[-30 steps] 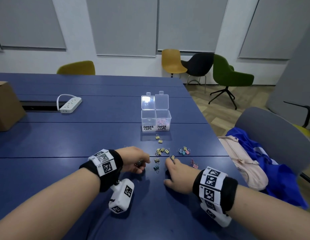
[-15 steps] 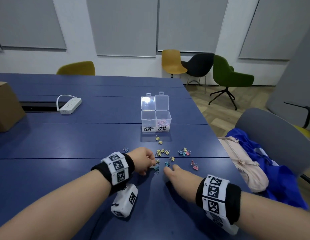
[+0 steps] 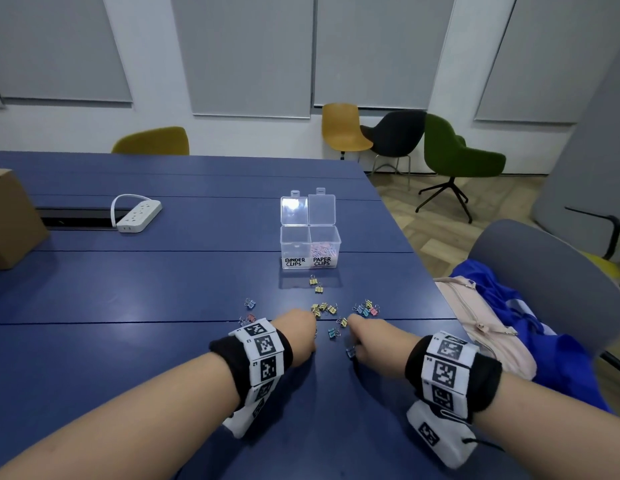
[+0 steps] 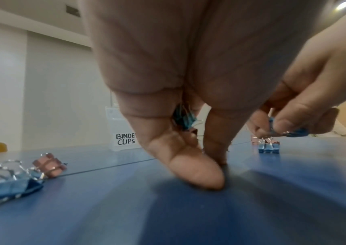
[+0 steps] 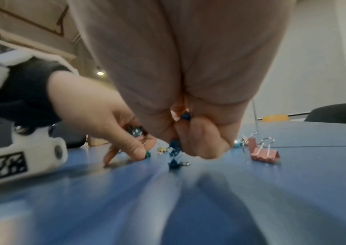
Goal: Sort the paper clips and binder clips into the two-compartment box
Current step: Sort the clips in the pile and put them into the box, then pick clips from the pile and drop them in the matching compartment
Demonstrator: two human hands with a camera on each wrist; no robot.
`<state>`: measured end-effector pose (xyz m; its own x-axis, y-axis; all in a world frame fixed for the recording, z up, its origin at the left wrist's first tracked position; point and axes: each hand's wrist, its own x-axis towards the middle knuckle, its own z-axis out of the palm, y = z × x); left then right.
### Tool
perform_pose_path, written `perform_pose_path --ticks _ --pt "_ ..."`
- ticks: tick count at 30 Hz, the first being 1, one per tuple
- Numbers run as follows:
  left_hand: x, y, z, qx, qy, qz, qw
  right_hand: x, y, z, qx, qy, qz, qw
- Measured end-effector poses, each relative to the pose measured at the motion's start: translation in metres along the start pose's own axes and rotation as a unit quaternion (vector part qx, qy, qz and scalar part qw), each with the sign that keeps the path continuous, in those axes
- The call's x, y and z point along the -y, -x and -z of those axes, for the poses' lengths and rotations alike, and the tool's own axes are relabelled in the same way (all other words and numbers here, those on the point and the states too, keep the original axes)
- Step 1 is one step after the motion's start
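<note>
The clear two-compartment box (image 3: 310, 249) stands open on the blue table, labelled BINDER CLIPS on the left and PAPER CLIPS on the right. Pink paper clips (image 3: 324, 251) lie in the right compartment. Small coloured binder clips (image 3: 324, 308) lie scattered in front of the box. My left hand (image 3: 310, 336) is curled, knuckles up, among them. It holds blue binder clips (image 4: 183, 119) in its palm, thumb tip on the table. My right hand (image 3: 353, 344) is curled beside it and pinches a blue binder clip (image 4: 293, 133), with another blue clip (image 5: 185, 116) inside its fist.
A white power strip (image 3: 139, 216) and a cardboard box (image 3: 10, 220) sit at the far left of the table. A grey chair (image 3: 544, 289) with a pink bag (image 3: 481, 327) and blue cloth stands at the right edge. Loose pink and blue clips (image 3: 248, 319) lie left of my left wrist.
My left hand has slid forward and to the right into the scattered clips. My right hand has closed over blue clips near the table seam.
</note>
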<state>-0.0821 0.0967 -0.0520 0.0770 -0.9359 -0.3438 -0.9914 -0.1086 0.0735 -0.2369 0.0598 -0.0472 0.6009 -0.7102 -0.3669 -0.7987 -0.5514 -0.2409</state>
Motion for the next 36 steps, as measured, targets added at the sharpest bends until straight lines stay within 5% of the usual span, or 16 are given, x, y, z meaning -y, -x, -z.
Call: perform_pose_path --ticks 4,9,13,17,19,25,32,36 --pt "0.007 0.003 0.001 0.038 0.005 0.001 0.999 -0.006 -0.004 0.015 -0.015 -0.027 0.016 0.999" --pt "0.035 -0.001 0.029 0.059 0.19 0.024 0.98 -0.012 -0.009 0.034 0.011 -0.112 0.03 0.993" --pt "0.052 -0.015 0.062 0.014 0.427 0.054 0.902 -0.01 -0.026 0.051 -0.004 -0.209 0.034 0.977" --pt "0.062 -0.051 0.105 -0.076 0.499 0.064 0.861 -0.001 -0.071 0.088 -0.054 -0.332 0.029 0.941" --pt "0.063 -0.077 0.123 -0.114 0.479 0.074 0.867 0.004 -0.098 0.11 -0.095 -0.341 0.018 0.935" --pt "0.064 -0.125 0.146 -0.127 0.259 0.08 0.954 0.017 -0.17 0.149 -0.157 -0.239 -0.006 0.958" --pt "0.1 -0.119 0.153 -0.149 0.445 0.092 0.878 0.048 -0.206 0.156 -0.091 -0.177 0.014 0.98" --pt "0.124 -0.085 0.126 -0.095 0.386 0.082 0.914 0.05 -0.194 0.158 -0.109 -0.188 0.021 0.976"
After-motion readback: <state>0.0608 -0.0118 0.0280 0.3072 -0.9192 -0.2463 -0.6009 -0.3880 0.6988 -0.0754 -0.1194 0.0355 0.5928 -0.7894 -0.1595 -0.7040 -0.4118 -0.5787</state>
